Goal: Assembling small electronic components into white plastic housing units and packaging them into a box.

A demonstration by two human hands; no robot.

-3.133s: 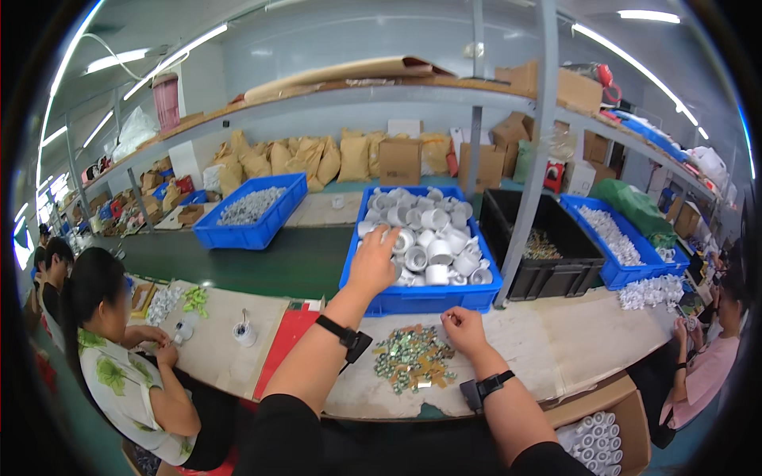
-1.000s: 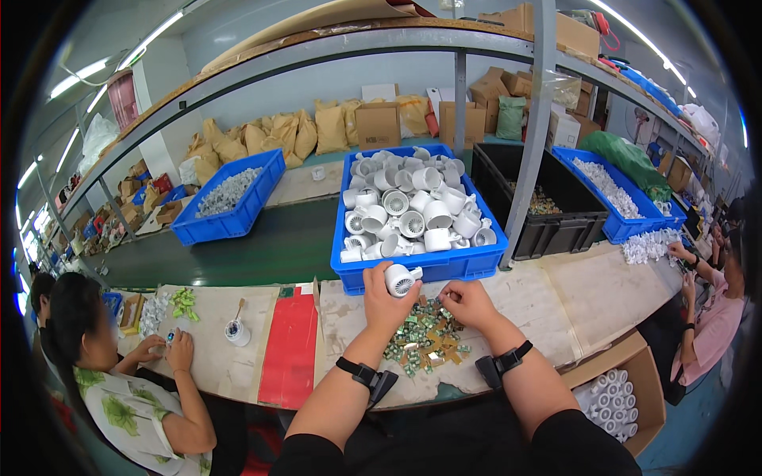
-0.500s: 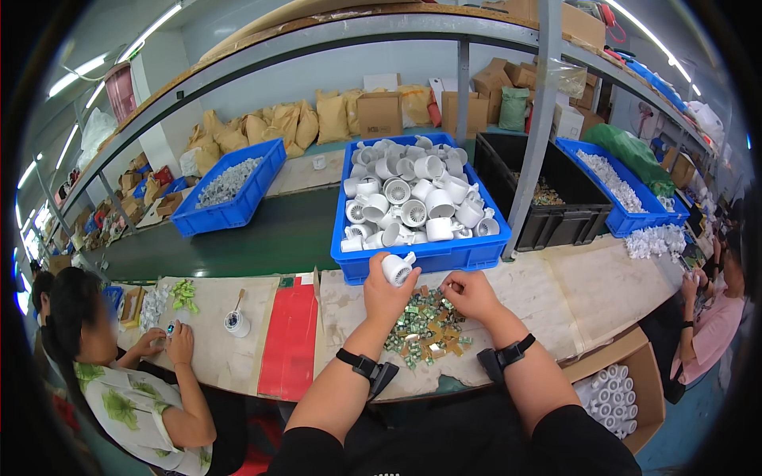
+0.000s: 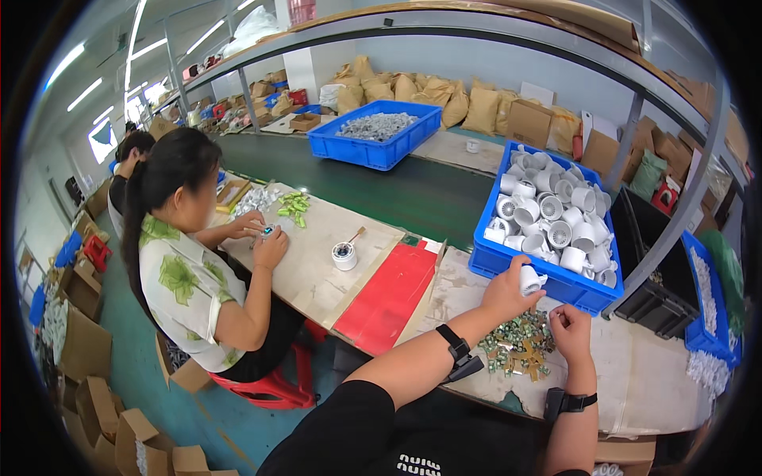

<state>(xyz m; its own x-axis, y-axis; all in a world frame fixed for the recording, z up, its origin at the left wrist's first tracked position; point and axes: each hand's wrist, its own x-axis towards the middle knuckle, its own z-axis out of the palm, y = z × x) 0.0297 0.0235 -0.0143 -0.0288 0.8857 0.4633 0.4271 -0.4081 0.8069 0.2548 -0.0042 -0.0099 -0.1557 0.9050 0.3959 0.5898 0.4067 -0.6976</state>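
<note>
My left hand (image 4: 506, 295) is closed round a white cup-shaped plastic housing (image 4: 530, 279) with a small side handle, just in front of a blue crate (image 4: 543, 279). Similar white housings (image 4: 548, 208), some with a ribbed grille at one end, fill that crate in a heap. To the right, my right hand (image 4: 571, 332) has its fingers pinched together at the edge of a pile of small green and gold circuit boards (image 4: 520, 346). Whatever the pinch holds is too small to make out. The pile lies on the worktable (image 4: 627, 365) between my forearms.
A co-worker (image 4: 198, 270) sits on a red stool at the left, handling a small part. A white tub (image 4: 344, 255) and a red sheet (image 4: 387, 297) lie between us. Beyond are a green belt (image 4: 278, 170) and another blue crate (image 4: 381, 151). A metal post (image 4: 683, 198) and black crate (image 4: 655, 293) stand right.
My view has swung left, so the crate and my hands now appear farther right and more of the co-worker shows. My left hand still grips the housing; my right hand stays pinched by the pile.
</note>
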